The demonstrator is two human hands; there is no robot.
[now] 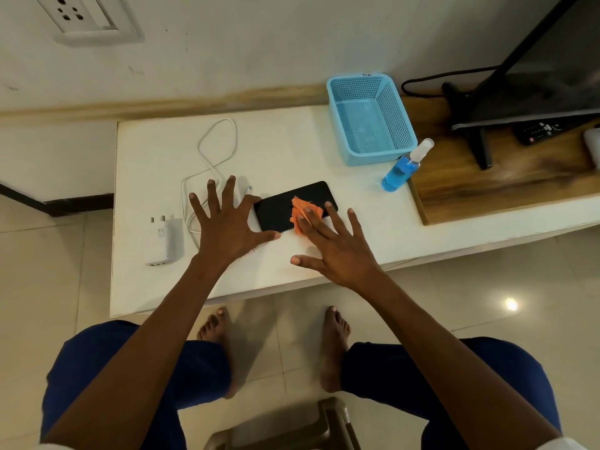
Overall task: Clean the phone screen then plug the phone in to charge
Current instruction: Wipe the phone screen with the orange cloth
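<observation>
A black phone [285, 206] lies flat, screen up, on the white table [292, 144]. A small orange cloth [303, 207] rests on its screen. My right hand [334, 248] has its fingers spread, with two fingertips pressing on the cloth. My left hand [227, 222] is spread flat at the phone's left end, thumb and index finger bracing its edge. A white charger adapter [160, 240] lies left of that hand, and its white cable [211, 157] loops behind it. A wall socket [81, 14] sits at the top left.
A light blue mesh basket [370, 118] stands at the back right of the white table. A spray bottle of blue liquid [402, 168] stands beside it. Further right are a wooden board [487, 186], a TV [545, 66] and a remote [545, 129]. A stool [292, 427] is below me.
</observation>
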